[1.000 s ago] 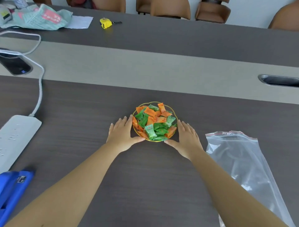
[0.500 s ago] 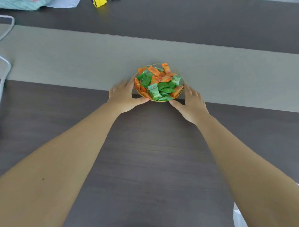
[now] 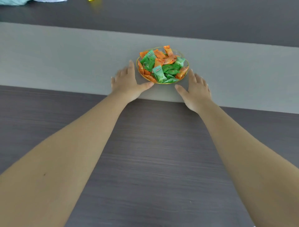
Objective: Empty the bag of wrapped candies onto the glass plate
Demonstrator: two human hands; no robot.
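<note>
Progress: emptying looks done; wrapped candies (image 3: 162,66), orange and green, heaped on the glass plate (image 3: 186,62), none seen loose on the desk (image 3: 153,154).
Remaining: little or nothing, at a guess; perhaps only letting go and drawing back.
Bag: out of view now, so no telling whether anything is left inside.
Plate position: standing flat on the pale grey strip (image 3: 64,56) running across the middle of the desk, just beyond the strip's near edge.
Left hand (image 3: 127,81): flat on the strip, fingers (image 3: 131,66) spread and extended, thumb tip touching or nearly touching the near-left rim; gripping nothing.
Right hand (image 3: 196,89): flat on the strip, fingers splayed, index tip close beside the right rim, thumb a little apart from the near rim; gripping nothing.
Contact: hard to say whether either hand truly presses the glass or merely brackets it.
Change in a second: plate pushed away from the dark wood part onto the grey strip, farther from the body, both hands travelling with it.
Change in view: camera tipped down and forward; empty clear bag, power strip and cable gone from the picture.
Change in hands: right thumb now slightly off the rim where it was against it.
Far edge: bit of teal cloth (image 3: 13,1) and something yellow (image 3: 91,0), both cropped.
</note>
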